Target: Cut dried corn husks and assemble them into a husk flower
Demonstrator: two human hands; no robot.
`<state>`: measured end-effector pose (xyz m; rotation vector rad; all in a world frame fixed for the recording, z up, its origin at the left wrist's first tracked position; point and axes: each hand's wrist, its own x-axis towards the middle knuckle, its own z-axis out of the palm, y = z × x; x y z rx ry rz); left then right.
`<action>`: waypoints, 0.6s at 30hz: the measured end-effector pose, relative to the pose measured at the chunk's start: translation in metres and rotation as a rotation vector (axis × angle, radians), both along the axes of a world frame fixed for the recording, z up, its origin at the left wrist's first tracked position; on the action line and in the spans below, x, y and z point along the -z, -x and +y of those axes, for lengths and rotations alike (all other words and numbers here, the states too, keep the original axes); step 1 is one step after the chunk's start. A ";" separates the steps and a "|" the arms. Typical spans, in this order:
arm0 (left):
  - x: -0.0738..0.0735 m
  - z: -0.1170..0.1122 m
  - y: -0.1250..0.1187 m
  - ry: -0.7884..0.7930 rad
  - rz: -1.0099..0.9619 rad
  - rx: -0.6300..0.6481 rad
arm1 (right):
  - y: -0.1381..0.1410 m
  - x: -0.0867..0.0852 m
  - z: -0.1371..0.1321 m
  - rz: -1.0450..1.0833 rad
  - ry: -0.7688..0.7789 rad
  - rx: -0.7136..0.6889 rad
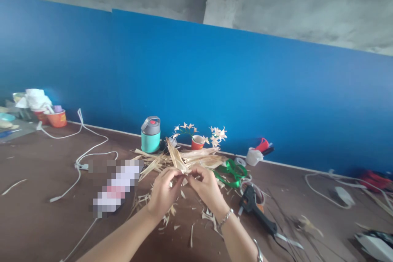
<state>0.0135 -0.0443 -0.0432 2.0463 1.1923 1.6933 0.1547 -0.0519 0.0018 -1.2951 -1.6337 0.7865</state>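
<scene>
Left hand: the left hand (164, 193) is closed, thumb and fingertips pinching the lower end of a husk strip (176, 157); its back faces the camera.
Right hand: the right hand (206, 186) is closed too, its fingertips gripping the same strip just beside the left hand's fingers; a bracelet (226, 216) sits on the wrist.
Strip: pale and dry, it is held between both hands above the table (46, 221), near the middle of the view, and fans up and away from the fingers, tilted a little left.
Pile: more husk (199, 159) lies on the table just behind the hands, spread left and right.
Scraps: small cut bits (208, 215) lie scattered on the table under and beside the wrists.
Ribbon: green loops (231, 170) lie just right of the right hand, touching the pile's edge.
Glue gun: black, the glue gun (254, 206) lies on its side right of the right forearm.
Flask: the teal flask (150, 135) with a grey lid stands upright behind the pile, by the blue wall (215, 90).
Cup: a red cup (197, 142) right of the flask holds pale straw flowers (216, 134).
Cable: a white cable (89, 151) winds across the table well left of the hands.
Far left: orange tubs (57, 118) stand by the wall.
</scene>
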 end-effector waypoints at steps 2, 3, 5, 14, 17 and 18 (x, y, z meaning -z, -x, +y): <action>0.001 0.001 0.000 0.014 0.018 0.005 | 0.000 0.001 0.000 0.008 0.000 -0.003; 0.001 0.001 0.000 0.023 0.025 0.008 | 0.000 0.000 0.000 0.011 0.003 -0.002; 0.001 0.001 0.000 0.042 0.032 0.008 | -0.001 -0.001 0.000 0.010 0.011 -0.003; 0.000 0.001 0.001 0.060 0.040 -0.018 | -0.003 0.000 -0.001 -0.144 -0.178 -0.035; 0.000 0.001 0.000 0.064 0.027 -0.019 | -0.004 0.001 -0.002 -0.224 -0.243 -0.024; 0.000 0.002 0.000 0.065 0.022 -0.019 | -0.004 0.001 -0.002 -0.244 -0.259 -0.023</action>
